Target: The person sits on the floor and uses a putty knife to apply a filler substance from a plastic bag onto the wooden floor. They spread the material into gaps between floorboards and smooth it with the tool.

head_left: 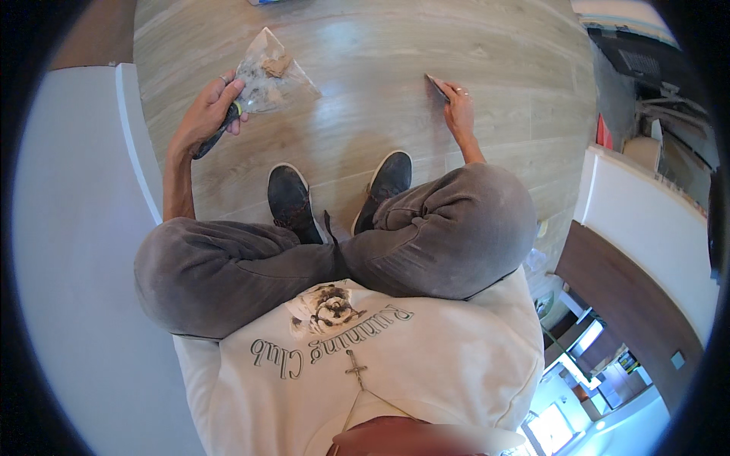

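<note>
Shirt writing: Dark outlined lettering (327, 343) is printed across a white sweatshirt (464, 365) at the lower centre of the frame, seen upside down, beside a brown-and-white printed picture (331, 308).
Left hand: The left hand (220, 106), upper left, is closed around the dark handle of a broad putty knife (258, 93), with the forearm raised from the knee and the thumb laid toward the blade.
Paste: A tan lump of paste (277, 67) is carried on that smeared, fan-shaped blade.
Right hand: The right hand (459, 110), upper right of centre, is closed on a small flat scraper (436, 87), its arm stretched past the knee.
Floor: Wood-look planks (372, 99) are seen beneath both tools; whether the scraper touches them cannot be told.
</note>
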The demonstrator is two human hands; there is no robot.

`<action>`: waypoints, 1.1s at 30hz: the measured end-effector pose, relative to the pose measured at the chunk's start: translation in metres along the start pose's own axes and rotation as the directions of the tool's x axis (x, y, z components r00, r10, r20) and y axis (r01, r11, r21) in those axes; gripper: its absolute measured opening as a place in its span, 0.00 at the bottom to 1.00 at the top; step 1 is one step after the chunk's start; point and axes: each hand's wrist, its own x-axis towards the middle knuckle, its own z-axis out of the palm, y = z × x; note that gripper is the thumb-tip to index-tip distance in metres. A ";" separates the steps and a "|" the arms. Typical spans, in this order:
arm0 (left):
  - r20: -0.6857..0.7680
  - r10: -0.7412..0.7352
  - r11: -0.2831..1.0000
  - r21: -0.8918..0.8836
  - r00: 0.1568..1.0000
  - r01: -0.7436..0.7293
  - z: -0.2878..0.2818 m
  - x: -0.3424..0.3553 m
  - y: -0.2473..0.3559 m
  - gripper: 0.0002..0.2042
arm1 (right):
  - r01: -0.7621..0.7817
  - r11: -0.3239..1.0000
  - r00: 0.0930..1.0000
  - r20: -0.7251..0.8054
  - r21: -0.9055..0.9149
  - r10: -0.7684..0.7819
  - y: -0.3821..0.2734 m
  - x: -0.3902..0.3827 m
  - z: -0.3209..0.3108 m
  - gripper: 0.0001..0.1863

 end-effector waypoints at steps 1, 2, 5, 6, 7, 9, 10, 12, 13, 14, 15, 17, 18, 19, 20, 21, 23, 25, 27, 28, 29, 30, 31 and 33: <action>0.027 0.003 1.000 0.004 1.000 -0.003 -0.001 0.002 0.000 0.27 | 0.018 0.999 1.000 0.009 -0.044 -0.018 0.003 -0.001 0.004 0.31; 0.047 0.005 1.000 0.007 0.999 -0.006 -0.003 0.003 0.000 0.28 | 0.043 0.996 0.999 0.019 -0.083 -0.042 0.003 0.001 0.007 0.31; 0.062 0.004 1.000 -0.013 0.998 -0.004 -0.004 -0.002 -0.006 0.30 | 0.129 0.991 0.976 0.181 -0.047 -0.118 0.007 -0.008 0.002 0.27; 0.061 0.011 1.000 -0.014 0.998 -0.010 -0.003 -0.001 -0.005 0.31 | 0.032 0.999 0.994 0.108 -0.025 -0.029 0.019 -0.008 -0.001 0.25; 0.062 0.018 1.000 -0.015 0.998 -0.017 -0.001 0.001 -0.005 0.31 | -0.063 0.998 0.997 0.035 0.003 0.063 0.033 -0.004 -0.007 0.23; 0.033 0.004 1.000 -0.008 0.999 -0.004 -0.004 -0.005 -0.006 0.31 | -0.264 0.964 0.964 -0.029 -0.003 0.264 0.036 0.011 -0.008 0.20; 0.020 -0.006 1.000 -0.003 1.000 0.006 -0.005 -0.007 -0.006 0.32 | -0.380 0.923 0.925 -0.037 -0.058 0.379 0.038 0.019 -0.009 0.19; 0.030 -0.013 1.000 0.001 0.999 0.013 -0.004 -0.006 -0.007 0.33 | -0.470 0.876 0.882 -0.026 -0.111 0.470 0.028 0.023 -0.011 0.18; 0.040 -0.012 1.000 -0.005 0.999 0.012 -0.004 -0.005 -0.007 0.34 | -0.441 0.891 0.896 0.004 -0.107 0.444 0.015 0.026 -0.004 0.18; 0.053 -0.011 1.000 -0.009 0.999 0.012 -0.003 -0.005 -0.006 0.34 | -0.414 0.905 0.908 0.033 -0.101 0.419 -0.001 0.027 0.004 0.19; 0.054 -0.003 1.000 -0.016 0.999 0.004 -0.002 -0.005 -0.005 0.34 | -0.354 0.925 0.931 0.047 -0.135 0.363 -0.016 0.025 0.015 0.19; 0.065 0.015 1.000 -0.020 0.998 -0.014 0.000 -0.001 -0.002 0.35 | -0.297 0.944 0.945 0.095 -0.145 0.312 -0.071 0.018 0.027 0.19; 0.036 -0.011 1.000 -0.017 0.999 0.011 -0.005 -0.009 -0.006 0.34 | -0.266 0.959 0.948 0.152 -0.099 0.278 -0.122 0.022 0.028 0.20; 0.068 0.003 1.000 -0.020 0.998 -0.001 -0.001 -0.001 -0.003 0.34 | -0.208 0.970 0.957 0.177 -0.127 0.228 -0.133 0.014 0.030 0.21; 0.077 -0.002 1.000 -0.019 0.997 0.004 -0.001 0.001 -0.003 0.34 | -0.134 0.982 0.962 0.220 -0.132 0.161 -0.145 0.008 0.037 0.22; 0.074 -0.001 1.000 -0.021 0.997 0.002 0.000 0.001 -0.002 0.34 | -0.073 0.997 0.967 0.241 -0.034 0.079 -0.155 0.002 0.043 0.22; 0.060 -0.001 1.000 -0.025 0.998 0.002 0.000 -0.001 -0.002 0.33 | 0.055 0.984 0.961 0.259 0.171 -0.099 -0.169 -0.008 0.049 0.24; 0.037 0.005 1.000 -0.009 0.999 -0.005 -0.007 -0.003 -0.010 0.33 | 0.060 0.959 0.960 0.248 0.278 -0.132 -0.171 -0.014 0.048 0.26; -0.016 -0.014 1.000 -0.007 1.000 0.013 -0.013 -0.008 -0.017 0.32 | 0.066 0.949 0.966 0.219 0.308 -0.138 -0.169 -0.009 0.044 0.27; -0.041 -0.028 0.999 -0.016 0.999 0.028 -0.011 -0.009 -0.017 0.32 | 0.059 0.960 0.974 0.194 0.273 -0.114 -0.167 -0.005 0.036 0.28; -0.048 -0.030 0.999 -0.025 0.998 0.029 -0.009 -0.005 -0.015 0.32 | 0.040 0.974 0.984 0.159 0.222 -0.076 -0.160 -0.005 0.027 0.29; -0.055 -0.010 1.000 -0.019 0.998 0.009 -0.009 -0.005 -0.017 0.32 | 0.091 0.988 0.992 0.075 0.128 -0.101 -0.151 -0.003 0.031 0.28; -0.062 0.010 1.000 -0.012 0.998 -0.011 -0.010 -0.005 -0.019 0.32 | 0.125 0.990 0.991 0.047 0.073 -0.128 -0.145 -0.003 0.037 0.28; -0.051 0.024 1.000 -0.006 0.998 -0.024 -0.013 -0.009 -0.017 0.33 | 0.183 0.982 0.983 -0.007 -0.038 -0.183 -0.139 -0.004 0.047 0.28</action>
